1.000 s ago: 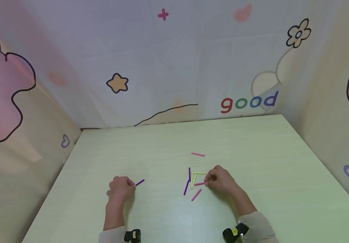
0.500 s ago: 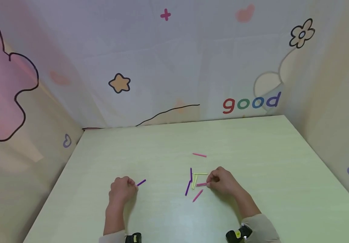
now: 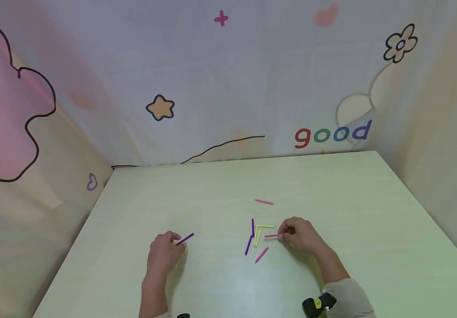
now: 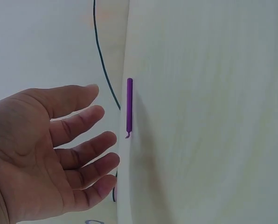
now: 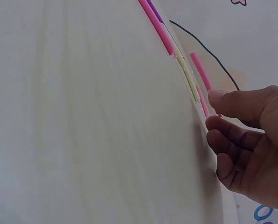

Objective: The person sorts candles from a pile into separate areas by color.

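In the left wrist view, my left hand [image 4: 55,154] has its fingers spread and loosely bent. Beside the fingertips, a slim purple candle [image 4: 129,105] with a thin wick-like tip lies apart from them on the table. The head view shows this left hand [image 3: 164,254] left of centre, the purple candle [image 3: 187,238] at its thumb. My right hand [image 5: 255,135] pinches a pink candle [image 5: 200,71] between thumb and forefinger, raised off the table. From above, that right hand [image 3: 301,235] is just right of a small cluster, the held candle [image 3: 271,236] pointing left.
The cluster has purple candles [image 3: 248,245] on its left, an upright pair of yellow candles [image 3: 258,237], and another yellow candle [image 3: 266,226] across the top. One pink candle [image 3: 262,255] lies in front, another pink candle [image 3: 264,202] behind. A printed cloth wall [image 3: 212,79] borders the pale table [image 3: 351,198].
My left fingers have let go of the purple candle and opened. My right hand has drawn the pink candle slightly up and away from the yellow ones. The head view has shifted a little.
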Action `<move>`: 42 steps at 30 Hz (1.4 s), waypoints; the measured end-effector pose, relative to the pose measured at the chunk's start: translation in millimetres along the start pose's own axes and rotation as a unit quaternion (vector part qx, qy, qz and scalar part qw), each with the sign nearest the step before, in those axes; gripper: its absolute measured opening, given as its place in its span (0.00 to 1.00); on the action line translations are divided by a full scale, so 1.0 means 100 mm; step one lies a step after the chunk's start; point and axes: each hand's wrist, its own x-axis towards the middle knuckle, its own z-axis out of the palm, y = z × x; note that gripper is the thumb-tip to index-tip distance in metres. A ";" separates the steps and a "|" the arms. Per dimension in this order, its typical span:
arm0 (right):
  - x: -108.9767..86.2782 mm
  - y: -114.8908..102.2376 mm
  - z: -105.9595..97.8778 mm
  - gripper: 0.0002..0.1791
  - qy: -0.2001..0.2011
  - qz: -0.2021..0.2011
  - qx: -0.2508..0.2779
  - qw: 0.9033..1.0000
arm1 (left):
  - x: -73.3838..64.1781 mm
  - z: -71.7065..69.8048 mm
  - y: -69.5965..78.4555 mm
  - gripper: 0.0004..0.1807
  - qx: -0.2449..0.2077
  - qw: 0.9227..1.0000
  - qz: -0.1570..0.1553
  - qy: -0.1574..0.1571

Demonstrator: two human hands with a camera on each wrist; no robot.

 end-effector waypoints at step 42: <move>0.19 0.11 -0.23 0.02 0.031 -0.023 0.009 0.999 | -0.26 0.37 0.51 0.16 0.052 0.990 0.124 -0.031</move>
